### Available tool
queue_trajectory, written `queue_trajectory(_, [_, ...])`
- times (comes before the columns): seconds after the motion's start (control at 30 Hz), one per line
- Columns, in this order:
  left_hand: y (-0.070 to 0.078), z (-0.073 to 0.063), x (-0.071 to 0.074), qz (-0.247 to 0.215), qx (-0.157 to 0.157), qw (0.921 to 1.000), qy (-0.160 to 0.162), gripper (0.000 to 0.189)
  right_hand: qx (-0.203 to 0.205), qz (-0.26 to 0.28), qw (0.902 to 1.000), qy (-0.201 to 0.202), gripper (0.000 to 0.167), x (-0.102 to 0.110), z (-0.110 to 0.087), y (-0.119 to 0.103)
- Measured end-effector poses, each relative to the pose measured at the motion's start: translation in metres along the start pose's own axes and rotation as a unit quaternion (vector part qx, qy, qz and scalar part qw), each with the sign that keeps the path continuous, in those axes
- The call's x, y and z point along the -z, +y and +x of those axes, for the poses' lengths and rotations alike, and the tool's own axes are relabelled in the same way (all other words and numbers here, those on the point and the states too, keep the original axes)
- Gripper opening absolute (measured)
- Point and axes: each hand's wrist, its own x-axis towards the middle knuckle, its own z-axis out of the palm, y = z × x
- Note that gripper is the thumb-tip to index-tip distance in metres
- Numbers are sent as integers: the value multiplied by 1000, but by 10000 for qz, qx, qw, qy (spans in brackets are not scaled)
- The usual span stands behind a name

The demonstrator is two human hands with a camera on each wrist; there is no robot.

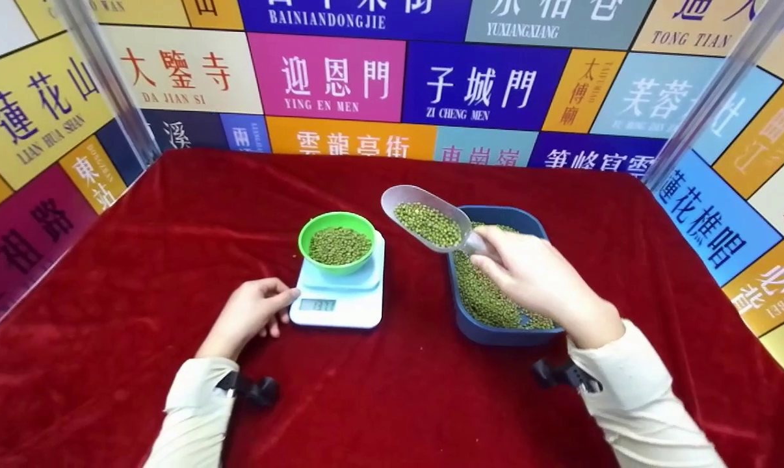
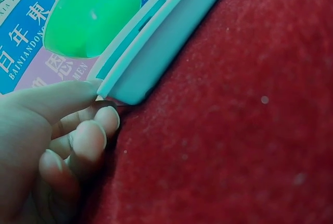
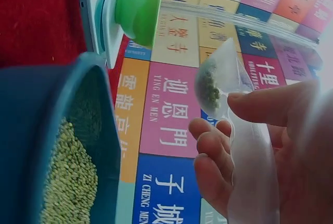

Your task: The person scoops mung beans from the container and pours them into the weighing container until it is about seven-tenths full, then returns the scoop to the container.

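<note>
My left hand (image 1: pixel 252 311) pinches the left edge of a white kitchen scale (image 1: pixel 359 314), thumb at its corner and the other fingers curled below. On the scale's platform stands a green bowl (image 1: pixel 340 267) with mung beans (image 1: pixel 339 245) in it. The scale's display (image 1: pixel 318 305) shows digits too blurred to read surely. In my right hand (image 1: pixel 538 270) is a clear plastic scoop (image 3: pixel 252 166), gripped by its handle. Mung beans (image 1: pixel 428 222) lie in the scoop, which is raised over the left rim of a blue tub (image 1: pixel 506 336) and points toward the bowl.
More mung beans (image 1: pixel 486 299) fill much of the blue tub. A red cloth (image 1: pixel 392 403) covers the table. Behind it stand colourful panels (image 1: pixel 330 78) with lettering, and a clear post (image 1: pixel 109 84) rises at each back corner.
</note>
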Motion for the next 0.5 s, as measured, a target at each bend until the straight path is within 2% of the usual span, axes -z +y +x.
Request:
queue_trajectory(0.3, [0, 0, 1, -61, -16, 10000, 21, 33, 173, -98, 9972, -726, 25, 8, 35, -16])
queue_trajectory(0.5, [0, -1, 2, -37, -73, 10000, -3, 31, 83, -305, 9940, -1052, 25, 11, 54, -22])
